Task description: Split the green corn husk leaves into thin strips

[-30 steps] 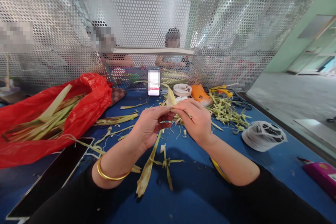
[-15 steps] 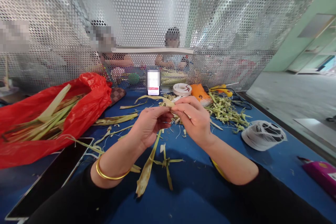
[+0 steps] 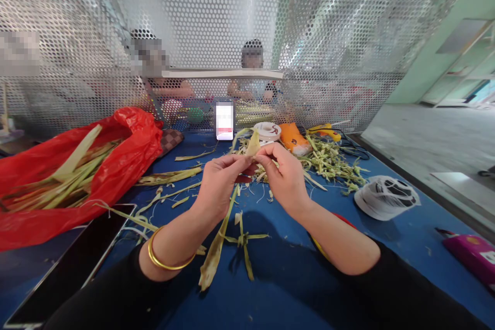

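Both hands meet over the middle of the blue table [image 3: 286,278]. My left hand [image 3: 222,180] pinches the lower end of a pale dried leaf strip [image 3: 253,143], its thumb and forefinger pressed together. From the other side my right hand [image 3: 284,175] grips the same strip, fingertips touching those of the left. The strip's broad part stands up above the fingertips. A knotted piece of leaf strips [image 3: 243,240] lies on the table below the hands, beside a long flat strip [image 3: 212,260].
At left, a red plastic bag [image 3: 143,139] holds long leaves, with a dark flat panel [image 3: 65,273] beside it. A phone [image 3: 225,121] stands behind the hands. Green knotted pieces [image 3: 332,162], an orange packet [image 3: 294,138] and a white spool [image 3: 384,198] lie right. People sit behind the perforated screen.
The leaf strip's broad part has swung from lying leftward to standing more upright. Both hands have stayed almost in place, still pinching.
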Tool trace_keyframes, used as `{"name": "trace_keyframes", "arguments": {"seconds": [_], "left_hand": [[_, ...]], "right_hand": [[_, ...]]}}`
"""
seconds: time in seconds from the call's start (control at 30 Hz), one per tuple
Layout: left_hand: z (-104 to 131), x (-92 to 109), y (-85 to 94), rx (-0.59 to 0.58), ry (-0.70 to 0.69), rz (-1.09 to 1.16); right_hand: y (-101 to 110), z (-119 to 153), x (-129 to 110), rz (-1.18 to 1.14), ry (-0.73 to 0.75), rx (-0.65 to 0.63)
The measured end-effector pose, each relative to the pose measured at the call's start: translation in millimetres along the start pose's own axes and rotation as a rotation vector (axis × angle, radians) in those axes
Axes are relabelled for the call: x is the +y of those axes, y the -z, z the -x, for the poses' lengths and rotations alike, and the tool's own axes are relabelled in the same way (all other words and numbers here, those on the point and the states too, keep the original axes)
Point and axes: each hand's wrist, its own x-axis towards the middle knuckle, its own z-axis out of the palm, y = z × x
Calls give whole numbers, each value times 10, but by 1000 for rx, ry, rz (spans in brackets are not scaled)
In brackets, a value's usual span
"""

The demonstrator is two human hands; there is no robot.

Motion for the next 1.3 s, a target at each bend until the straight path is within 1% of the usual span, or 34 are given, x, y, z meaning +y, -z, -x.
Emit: {"name": "trace_keyframes", "arguments": {"seconds": [0.13,0.2,0.3,0.37,0.47,0.57,0.63,0.7,0.8,0.9,1.03,1.17,1.3], "left_hand": [[33,-12,-21,16,-108,-99],[42,-15,-24,9,-142,-118],[43,-15,-23,-3,-168,-136],[37,-14,-22,-22,-161,-160],[23,-17,-21,-42,-137,-173],[8,-10,-17,-38,-30,-104],[2,7,-11,-36,63,-35],[2,34,-5,-39,123,15],[8,79,2,-14,139,59],[10,106,7,7,122,84],[4,109,15,-5,109,74],[4,107,23,-22,116,63],[3,100,36,-55,162,87]], "right_hand": [[-27,17,-38,-79,-96,41],[-33,21,-49,-109,-124,55],[-37,20,-50,-139,-180,116],[-40,16,-47,-164,-222,151],[-49,12,-46,-189,-254,149],[-56,14,-39,-219,-259,133],[-49,17,-22,-233,-232,111],[-31,19,0,-208,-145,84],[4,16,19,-104,37,16],[28,13,2,-22,136,-21],[40,11,-33,35,161,5],[49,1,-15,74,132,0],[46,-5,25,107,164,2]]}}
